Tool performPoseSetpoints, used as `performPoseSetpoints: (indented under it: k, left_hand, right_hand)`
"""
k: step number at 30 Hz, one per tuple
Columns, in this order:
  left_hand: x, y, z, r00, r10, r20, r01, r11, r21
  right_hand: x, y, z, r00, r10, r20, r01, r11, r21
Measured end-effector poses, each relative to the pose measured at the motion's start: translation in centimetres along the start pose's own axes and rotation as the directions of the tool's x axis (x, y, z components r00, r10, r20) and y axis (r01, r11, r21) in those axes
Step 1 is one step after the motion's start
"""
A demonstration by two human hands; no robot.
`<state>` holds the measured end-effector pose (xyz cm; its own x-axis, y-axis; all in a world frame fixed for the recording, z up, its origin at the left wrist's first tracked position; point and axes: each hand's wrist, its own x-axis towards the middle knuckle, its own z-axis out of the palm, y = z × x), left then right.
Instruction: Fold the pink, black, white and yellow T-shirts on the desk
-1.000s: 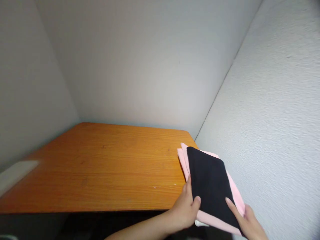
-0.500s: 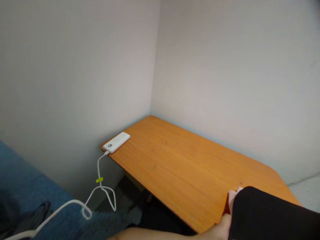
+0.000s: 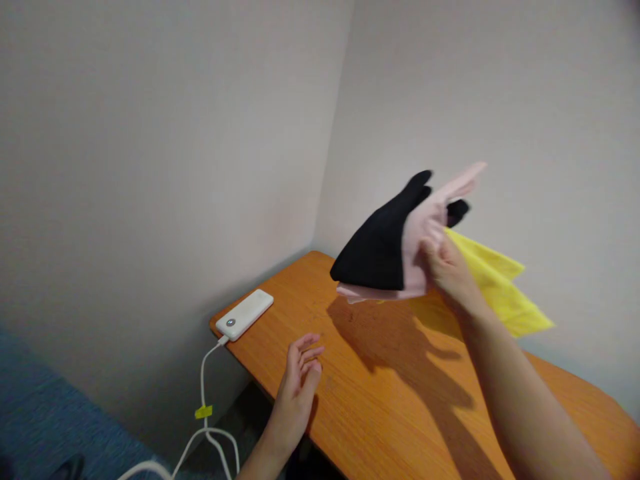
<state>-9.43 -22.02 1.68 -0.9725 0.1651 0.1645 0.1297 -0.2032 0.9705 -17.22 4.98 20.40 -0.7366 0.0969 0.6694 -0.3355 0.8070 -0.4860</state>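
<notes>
Raised above the wooden table (image 3: 370,413), my right hand (image 3: 447,270) is closed on a bundle of folded cloths. A black cloth (image 3: 375,250) forms the left side of the bundle, a pink cloth (image 3: 419,233) lies against it under my fingers, and a yellow cloth (image 3: 500,293) spreads out to the right behind my wrist. Whether these are garments or plain pieces I cannot tell. My left hand (image 3: 297,387) is at the table's near edge, palm turned inward, fingers loosely curled and apart, holding nothing.
A white power bank (image 3: 245,313) lies on the table's left corner. A white cable (image 3: 203,373) with a yellow tag (image 3: 204,412) runs from it down over the edge. Pale walls (image 3: 250,133) meet behind the table. Blue fabric (image 3: 60,407) covers a surface at lower left.
The cloths have come up from the lower right into the middle, held in my right hand, with pink and yellow now showing. My left hand has moved left, apart from them. The view shifted slightly.
</notes>
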Motion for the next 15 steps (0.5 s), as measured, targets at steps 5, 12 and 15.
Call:
performPoseSetpoints:
  k: [5, 12, 15]
  left_hand:
    - [0.7, -2.5, -1.7, 1.0, 0.004, 0.01, -0.005, 0.988, 0.157]
    - [1.4, -6.0, -2.5, 0.99, 0.135, 0.034, -0.128, 0.782, 0.61]
    - [1.2, -6.6, -2.2, 0.975, 0.201, 0.097, -0.202, 0.614, 0.763]
  right_hand:
    - [3.4, 3.0, 10.0, 0.862, 0.346, 0.37, -0.246, 0.924, -0.291]
    - [7.1, 6.3, 13.3, 0.89, 0.371, 0.265, -0.325, 0.924, -0.203]
    - [11.3, 4.1, 13.4, 0.966, 0.225, 0.128, -0.206, 0.968, -0.145]
